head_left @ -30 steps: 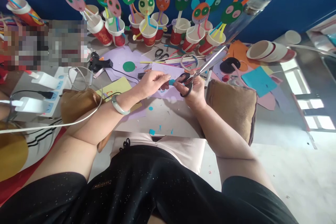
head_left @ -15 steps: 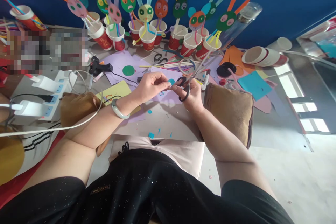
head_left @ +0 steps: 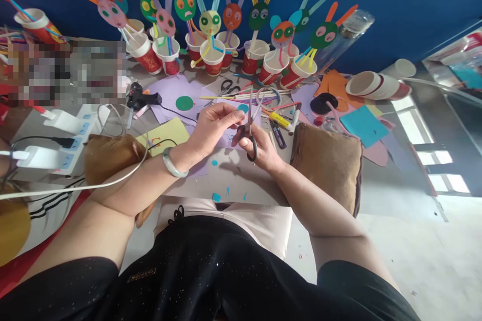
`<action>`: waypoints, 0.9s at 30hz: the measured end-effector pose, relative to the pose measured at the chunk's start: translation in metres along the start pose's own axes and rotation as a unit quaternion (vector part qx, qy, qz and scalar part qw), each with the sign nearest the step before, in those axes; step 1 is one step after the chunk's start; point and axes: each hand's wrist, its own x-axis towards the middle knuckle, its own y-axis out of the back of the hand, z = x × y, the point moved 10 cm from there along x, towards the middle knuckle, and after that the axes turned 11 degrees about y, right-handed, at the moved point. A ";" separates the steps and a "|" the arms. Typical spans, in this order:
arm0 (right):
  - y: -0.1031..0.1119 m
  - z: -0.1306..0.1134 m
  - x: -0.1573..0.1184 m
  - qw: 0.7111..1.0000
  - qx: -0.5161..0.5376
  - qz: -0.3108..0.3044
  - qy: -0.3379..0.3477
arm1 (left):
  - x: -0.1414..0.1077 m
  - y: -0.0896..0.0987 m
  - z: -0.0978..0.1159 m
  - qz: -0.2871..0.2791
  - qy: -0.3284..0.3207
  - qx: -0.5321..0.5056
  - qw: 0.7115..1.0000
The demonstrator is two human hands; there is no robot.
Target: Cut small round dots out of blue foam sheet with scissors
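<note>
My left hand (head_left: 211,128), with a pale bangle at its wrist, pinches a small round piece of blue paper (head_left: 243,108) between thumb and fingertips. My right hand (head_left: 266,149) is closed around black-handled scissors (head_left: 250,116), whose blades point up and away from me. The blades are just right of the blue paper; whether they touch it I cannot tell. Under the hands lies purple paper (head_left: 235,139). Nearer to me, another small blue circle (head_left: 214,163) and blue scraps (head_left: 216,197) rest on the table.
Red-and-white paper cups (head_left: 213,60) with paper rabbit heads line the blue wall. A brown cushion (head_left: 327,165) sits beside my right forearm. A glue gun (head_left: 143,96), a power strip (head_left: 79,135) and a white cable (head_left: 90,182) are on the left. A yellow cutter (head_left: 280,120) lies right of my hands.
The scissors have swung more upright, and my right hand has shifted left and slightly down. The blue paper circle shows more fully in my left hand, slightly higher.
</note>
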 end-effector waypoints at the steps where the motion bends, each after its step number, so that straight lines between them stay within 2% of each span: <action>1: -0.001 0.001 0.000 1.000 -0.002 -0.003 -0.003 | -0.001 -0.001 0.000 -0.002 0.000 -0.004 1.000; 18: -0.006 0.009 -0.002 0.996 0.051 0.013 -0.077 | -0.001 0.002 -0.007 0.027 0.011 0.004 1.000; 27: -0.006 0.009 -0.001 0.996 0.058 0.014 -0.073 | 0.002 0.004 -0.011 0.034 0.016 0.005 0.999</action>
